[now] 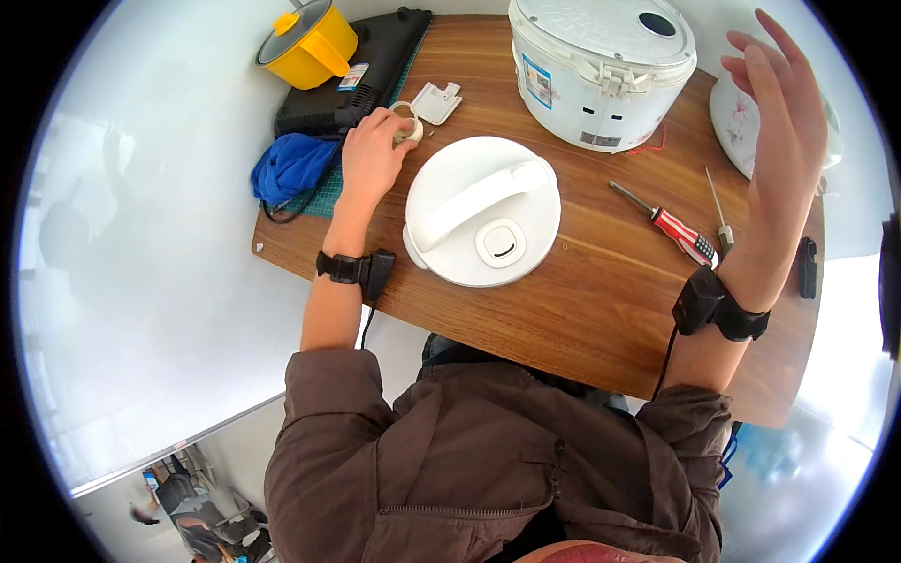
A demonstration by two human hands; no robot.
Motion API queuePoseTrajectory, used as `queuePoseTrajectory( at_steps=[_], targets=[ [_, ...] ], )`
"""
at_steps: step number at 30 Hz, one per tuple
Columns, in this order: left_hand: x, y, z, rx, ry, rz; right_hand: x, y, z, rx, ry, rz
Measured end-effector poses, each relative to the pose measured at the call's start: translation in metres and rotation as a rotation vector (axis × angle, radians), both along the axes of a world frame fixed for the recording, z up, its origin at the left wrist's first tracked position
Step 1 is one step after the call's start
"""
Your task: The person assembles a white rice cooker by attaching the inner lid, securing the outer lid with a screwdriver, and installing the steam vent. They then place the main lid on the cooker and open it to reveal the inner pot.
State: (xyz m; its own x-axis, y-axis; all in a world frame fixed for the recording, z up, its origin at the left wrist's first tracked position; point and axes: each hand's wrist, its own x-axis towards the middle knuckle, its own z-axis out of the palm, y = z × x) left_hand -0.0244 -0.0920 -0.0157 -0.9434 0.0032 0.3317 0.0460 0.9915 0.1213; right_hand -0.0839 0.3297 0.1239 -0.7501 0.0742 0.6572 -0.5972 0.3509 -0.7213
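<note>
My left hand [372, 158] reaches over the far left of the table, thumb and fingers closed on a small off-white ring [413, 133], maybe a tape roll. Just beyond it lies a flat white plastic piece [436, 102]. To the right of this hand a round white lid [450, 256] with an arched handle rests on the table. My right hand [784, 94] is raised at the far right, fingers stretched apart and holding nothing. Below it lie a red and white screwdriver [685, 236] and a thin metal-shafted tool [717, 202].
A white cooker body [601, 84] with a latch stands at the back. Behind my right forearm sits a white patterned rounded piece [732, 122]. A yellow pot [314, 52], a black device [375, 70] and a blue cloth [293, 167] occupy the left. A small black object [807, 267] lies near the right edge.
</note>
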Motion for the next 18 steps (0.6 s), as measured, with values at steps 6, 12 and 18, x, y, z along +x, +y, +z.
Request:
queuePoseTrajectory(
  at_steps=[6,12,18],
  targets=[
    [0.002,0.004,-0.002,0.034,0.015,0.012,0.018,-0.033,0.001,-0.141,0.017,0.071],
    [0.0,0.004,-0.004,0.013,0.049,0.035,0.011,-0.03,-0.004,-0.169,-0.057,0.161],
    [0.003,0.023,0.019,0.422,0.189,-0.021,0.029,-0.055,-0.002,0.013,-0.127,0.177]
  ],
)
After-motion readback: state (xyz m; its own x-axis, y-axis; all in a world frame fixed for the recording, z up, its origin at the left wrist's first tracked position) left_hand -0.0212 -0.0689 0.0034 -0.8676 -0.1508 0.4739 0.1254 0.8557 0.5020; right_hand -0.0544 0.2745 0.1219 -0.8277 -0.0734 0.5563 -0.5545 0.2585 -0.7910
